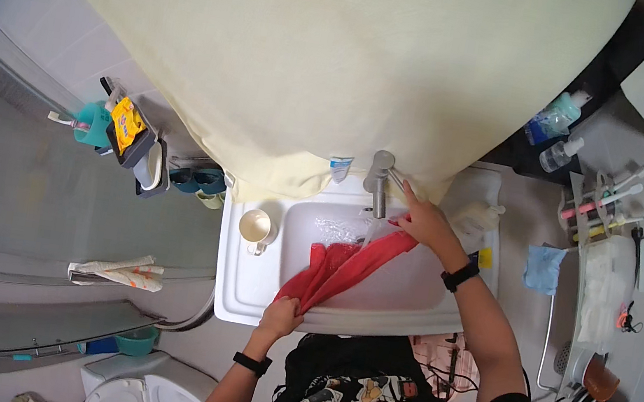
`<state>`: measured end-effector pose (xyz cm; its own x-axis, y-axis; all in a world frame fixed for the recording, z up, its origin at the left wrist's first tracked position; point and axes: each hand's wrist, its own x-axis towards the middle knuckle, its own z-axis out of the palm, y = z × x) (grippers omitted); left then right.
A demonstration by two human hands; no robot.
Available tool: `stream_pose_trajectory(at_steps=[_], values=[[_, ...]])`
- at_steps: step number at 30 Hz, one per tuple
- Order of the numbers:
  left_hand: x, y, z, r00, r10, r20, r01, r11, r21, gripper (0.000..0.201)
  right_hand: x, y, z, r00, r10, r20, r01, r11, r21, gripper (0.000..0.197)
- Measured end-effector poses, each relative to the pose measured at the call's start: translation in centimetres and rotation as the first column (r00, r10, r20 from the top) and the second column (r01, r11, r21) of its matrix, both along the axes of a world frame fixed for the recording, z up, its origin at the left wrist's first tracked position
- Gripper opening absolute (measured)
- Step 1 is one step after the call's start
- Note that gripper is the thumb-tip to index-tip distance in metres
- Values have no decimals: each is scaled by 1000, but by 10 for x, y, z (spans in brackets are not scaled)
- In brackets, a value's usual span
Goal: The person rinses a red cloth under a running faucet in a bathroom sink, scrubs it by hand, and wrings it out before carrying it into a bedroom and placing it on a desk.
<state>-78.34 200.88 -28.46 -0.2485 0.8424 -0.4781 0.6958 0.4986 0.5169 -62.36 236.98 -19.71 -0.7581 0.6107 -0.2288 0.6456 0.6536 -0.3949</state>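
Observation:
A wet-looking red towel (344,275) stretches across the white sink (409,289), with its middle hanging into the basin. My left hand (281,317) is closed round the towel's near left end at the sink's front edge. At the far right end, my right hand (427,221) grips the towel, while a finger of it reaches up to the lever of the grey metal faucet (379,180). Water runs from the spout beside the towel and ripples in the basin. What the right palm covers is hidden.
A cream mug (256,227) stands on the sink's left ledge. A pale cloth (333,70) covers the wall behind, and a small tube (340,169) sits near the faucet. Bottles (555,119) and toothbrushes (605,202) are at right; a toilet (144,391) stands lower left.

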Motion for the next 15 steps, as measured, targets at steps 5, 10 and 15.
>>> stream_pose_trajectory(at_steps=[5, 10, 15], values=[[4, 21, 41, 999, 40, 16, -38, 994, -101, 22, 37, -16, 6, 993, 12, -115, -8, 1000, 29, 62], [-22, 68, 102, 998, 7, -68, -3, 998, 61, 22, 65, 19, 61, 979, 137, -148, -151, 984, -90, 32], [-24, 96, 157, 979, 167, -119, -121, 939, 323, 18, 82, 13, 128, 966, -76, -245, 47, 992, -119, 17]])
